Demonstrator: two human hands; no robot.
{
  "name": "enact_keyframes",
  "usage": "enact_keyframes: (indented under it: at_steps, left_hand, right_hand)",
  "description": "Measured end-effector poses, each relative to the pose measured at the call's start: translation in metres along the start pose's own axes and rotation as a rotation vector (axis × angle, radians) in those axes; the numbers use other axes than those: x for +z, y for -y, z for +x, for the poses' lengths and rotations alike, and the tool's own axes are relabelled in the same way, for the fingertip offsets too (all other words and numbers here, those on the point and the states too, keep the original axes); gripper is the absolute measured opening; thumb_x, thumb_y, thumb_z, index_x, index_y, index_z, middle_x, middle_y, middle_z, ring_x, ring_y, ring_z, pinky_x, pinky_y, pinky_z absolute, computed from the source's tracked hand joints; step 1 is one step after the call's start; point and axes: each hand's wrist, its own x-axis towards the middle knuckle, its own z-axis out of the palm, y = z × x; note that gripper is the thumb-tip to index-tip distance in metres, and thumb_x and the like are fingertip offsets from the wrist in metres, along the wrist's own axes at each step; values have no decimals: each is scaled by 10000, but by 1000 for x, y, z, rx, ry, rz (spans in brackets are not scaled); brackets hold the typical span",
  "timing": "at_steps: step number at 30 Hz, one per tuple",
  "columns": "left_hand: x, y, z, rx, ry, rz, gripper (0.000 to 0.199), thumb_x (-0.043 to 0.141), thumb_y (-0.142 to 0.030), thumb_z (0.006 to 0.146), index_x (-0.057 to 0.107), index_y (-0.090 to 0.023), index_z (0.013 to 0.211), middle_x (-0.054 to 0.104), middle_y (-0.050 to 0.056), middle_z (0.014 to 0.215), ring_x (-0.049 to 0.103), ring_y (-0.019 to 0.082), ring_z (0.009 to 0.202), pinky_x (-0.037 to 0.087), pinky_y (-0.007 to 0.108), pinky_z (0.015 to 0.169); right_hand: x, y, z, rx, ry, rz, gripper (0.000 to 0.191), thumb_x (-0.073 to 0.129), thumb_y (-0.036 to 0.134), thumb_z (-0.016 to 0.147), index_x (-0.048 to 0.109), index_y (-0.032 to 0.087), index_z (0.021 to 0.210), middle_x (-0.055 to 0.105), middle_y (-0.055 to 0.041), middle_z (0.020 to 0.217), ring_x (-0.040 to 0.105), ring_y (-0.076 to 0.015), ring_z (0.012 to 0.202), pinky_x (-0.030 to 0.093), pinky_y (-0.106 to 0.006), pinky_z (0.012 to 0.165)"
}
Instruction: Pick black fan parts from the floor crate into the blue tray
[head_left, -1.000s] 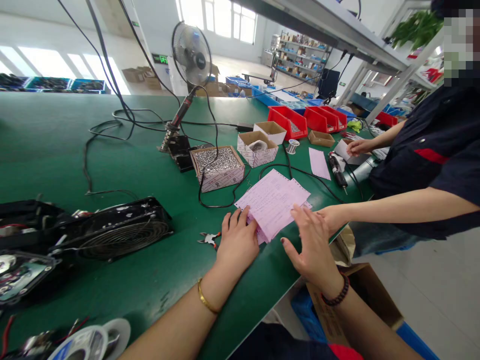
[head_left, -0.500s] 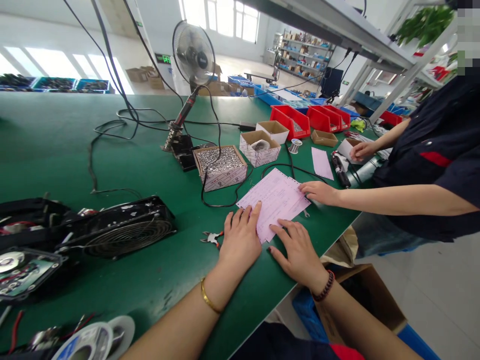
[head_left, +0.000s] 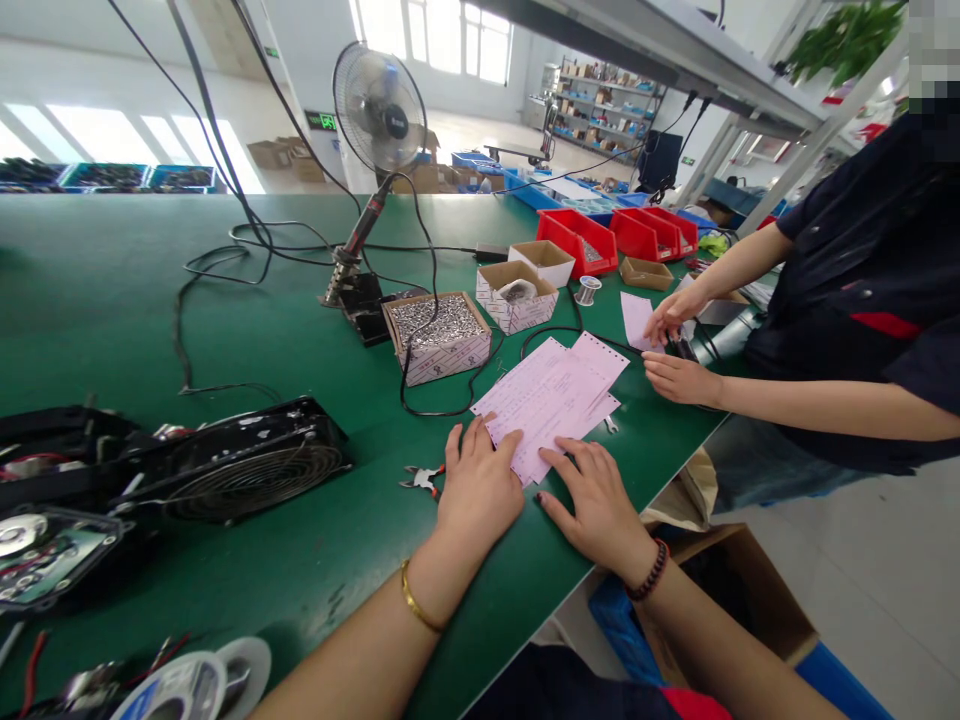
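Observation:
Several pink paper sheets [head_left: 551, 400] with punched edges and faint writing lie overlapped on the green table. My left hand [head_left: 481, 475] rests flat at their near left corner, fingers spread and touching the paper. On the lower right edge lie the fingertips of my right hand [head_left: 592, 495], also spread. Neither hand grips anything. Just left of my left hand are diagonal cutters [head_left: 424, 479] with red handles. A small wrench [head_left: 611, 424] pokes out by the sheets' right edge.
Opposite on the right, a co-worker's hands [head_left: 679, 345] are above another pink slip [head_left: 636, 318]. Beyond the sheets stand a box of small metal parts [head_left: 442, 345], a soldering iron [head_left: 360, 240] in its stand and red bins [head_left: 577, 245]. A black fan unit [head_left: 255, 465] lies left.
The co-worker's near hand has drawn back from the sheets, and the other has come towards it. One sheet now lies shifted up and right on the stack. My left fingers have bent slightly.

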Motion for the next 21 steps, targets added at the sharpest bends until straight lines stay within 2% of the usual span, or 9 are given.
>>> enact_keyframes:
  at_steps: [6, 14, 21]
  left_hand:
    - [2, 0, -1, -16, -28, 9, 492, 603, -100, 794, 721, -227, 1254, 480, 226, 1530, 376, 392, 1477, 287, 583, 1208]
    - [2, 0, -1, -35, -60, 34, 700, 622, -98, 797, 544, -252, 1475, 402, 236, 1581, 369, 388, 1481, 298, 571, 1211]
    - [2, 0, 0, -13, -50, 63, 619, 576, -114, 861, 565, -269, 1460, 422, 225, 1574, 365, 395, 1483, 319, 588, 1197]
  right_hand:
    - [1, 0, 0, 13, -39, -8, 434, 551, 378, 990, 556, 183, 1378, 463, -159, 1461, 398, -337, 1347, 362, -559, 1136]
    - [1, 1, -2, 13, -97, -15, 493, 530, 398, 993, 506, 175, 1433, 360, -169, 1560, 343, -349, 1411, 389, -563, 1129]
    - [2, 1, -2, 28, -79, -8, 506, 541, 415, 992, 507, 172, 1434, 356, -176, 1559, 342, -354, 1411, 381, -572, 1137]
